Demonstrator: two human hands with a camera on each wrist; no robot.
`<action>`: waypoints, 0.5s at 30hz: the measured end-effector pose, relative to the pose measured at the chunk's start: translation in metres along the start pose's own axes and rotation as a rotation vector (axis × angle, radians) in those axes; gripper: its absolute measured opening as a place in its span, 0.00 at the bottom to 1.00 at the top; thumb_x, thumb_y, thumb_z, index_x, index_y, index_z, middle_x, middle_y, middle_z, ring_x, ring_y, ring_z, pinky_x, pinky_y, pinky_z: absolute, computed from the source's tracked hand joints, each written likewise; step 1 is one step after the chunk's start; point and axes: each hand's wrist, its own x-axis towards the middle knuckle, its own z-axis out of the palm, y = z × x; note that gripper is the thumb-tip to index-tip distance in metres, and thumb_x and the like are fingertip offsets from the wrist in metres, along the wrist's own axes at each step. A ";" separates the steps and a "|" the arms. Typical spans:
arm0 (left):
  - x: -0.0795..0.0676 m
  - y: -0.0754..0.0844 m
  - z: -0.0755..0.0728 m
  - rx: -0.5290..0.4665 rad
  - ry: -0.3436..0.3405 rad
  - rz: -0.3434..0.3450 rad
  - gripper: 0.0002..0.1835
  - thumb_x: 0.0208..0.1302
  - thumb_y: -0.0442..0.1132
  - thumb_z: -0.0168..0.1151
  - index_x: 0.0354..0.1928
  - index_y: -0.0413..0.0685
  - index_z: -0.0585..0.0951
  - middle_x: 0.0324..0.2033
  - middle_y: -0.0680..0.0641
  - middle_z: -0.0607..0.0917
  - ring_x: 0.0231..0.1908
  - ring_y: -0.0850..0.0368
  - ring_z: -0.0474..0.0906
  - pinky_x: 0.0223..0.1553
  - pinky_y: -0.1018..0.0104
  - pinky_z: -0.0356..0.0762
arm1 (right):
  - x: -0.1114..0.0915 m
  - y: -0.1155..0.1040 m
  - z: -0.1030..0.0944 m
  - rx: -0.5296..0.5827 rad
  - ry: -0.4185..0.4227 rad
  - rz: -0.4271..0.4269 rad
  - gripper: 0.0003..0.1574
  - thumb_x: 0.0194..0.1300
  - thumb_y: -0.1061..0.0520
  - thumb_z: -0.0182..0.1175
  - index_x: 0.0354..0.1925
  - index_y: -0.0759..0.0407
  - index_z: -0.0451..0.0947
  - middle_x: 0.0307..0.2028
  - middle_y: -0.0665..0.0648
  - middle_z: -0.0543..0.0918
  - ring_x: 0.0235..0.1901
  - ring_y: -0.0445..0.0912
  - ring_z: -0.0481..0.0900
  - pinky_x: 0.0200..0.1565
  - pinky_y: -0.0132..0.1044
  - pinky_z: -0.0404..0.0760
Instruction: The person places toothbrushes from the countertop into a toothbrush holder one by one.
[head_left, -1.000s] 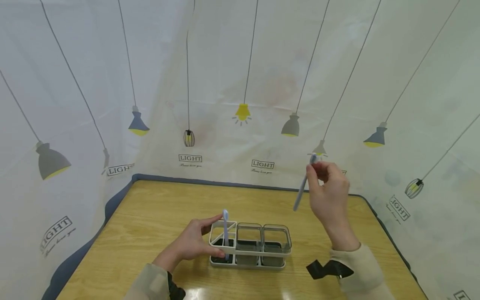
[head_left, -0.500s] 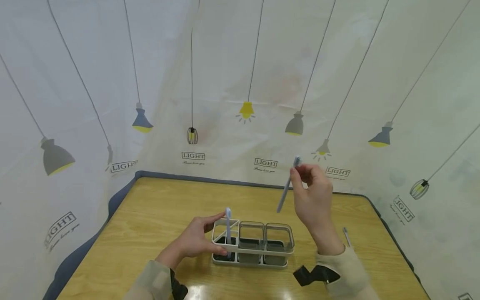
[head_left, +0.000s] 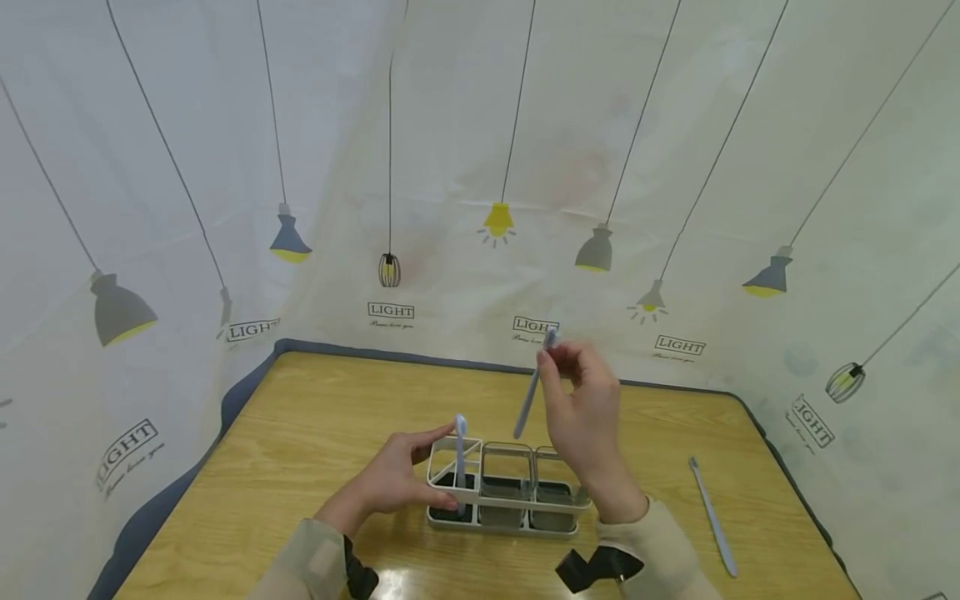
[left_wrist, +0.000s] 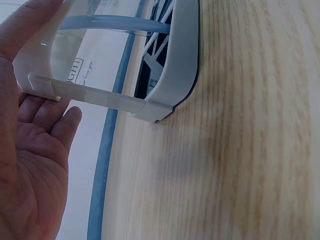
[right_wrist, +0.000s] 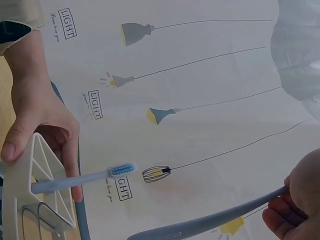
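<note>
A white toothbrush holder (head_left: 517,503) with a dark base stands on the table. My left hand (head_left: 382,479) grips its left end, thumb at the front and fingers behind. In the divided left section stands a pale blue toothbrush (head_left: 460,450), its bristled head above the rim; the right wrist view shows its blue bristles. My right hand (head_left: 588,412) pinches a grey-blue toothbrush (head_left: 528,404) close to its head. That brush slants with its handle end down, just above and behind the holder's middle. In the right wrist view its handle (right_wrist: 205,220) stretches left from my fingertips.
Two clear cups (head_left: 507,447) sit in the holder's middle and right places; my right wrist partly overlaps the right one. Another toothbrush (head_left: 712,518) lies on the wooden table (head_left: 300,417) at the right. A white lamp-print sheet (head_left: 442,167) surrounds the table's far edge.
My right hand has moved left and slightly down with the toothbrush, from right of the holder to above it. The toothbrush on the table has come into view. The left hand keeps its grip.
</note>
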 end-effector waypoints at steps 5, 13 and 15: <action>0.000 0.000 -0.001 -0.002 -0.002 -0.002 0.58 0.47 0.50 0.90 0.80 0.60 0.67 0.75 0.46 0.70 0.72 0.43 0.68 0.70 0.47 0.70 | -0.009 0.002 0.014 0.033 -0.018 0.016 0.04 0.74 0.70 0.64 0.44 0.71 0.80 0.40 0.61 0.84 0.39 0.49 0.83 0.44 0.27 0.85; 0.001 -0.001 -0.001 0.002 -0.001 0.011 0.58 0.46 0.50 0.90 0.80 0.62 0.68 0.75 0.50 0.71 0.72 0.48 0.69 0.71 0.51 0.70 | -0.028 0.007 0.030 0.053 -0.064 0.067 0.04 0.73 0.69 0.65 0.45 0.67 0.81 0.40 0.58 0.84 0.39 0.46 0.84 0.46 0.35 0.88; 0.001 -0.001 -0.001 0.008 0.004 0.013 0.58 0.45 0.50 0.90 0.80 0.62 0.68 0.75 0.52 0.71 0.72 0.49 0.69 0.71 0.51 0.70 | -0.031 0.008 0.034 0.056 -0.077 0.074 0.04 0.74 0.68 0.65 0.46 0.67 0.81 0.40 0.57 0.85 0.39 0.46 0.84 0.46 0.37 0.89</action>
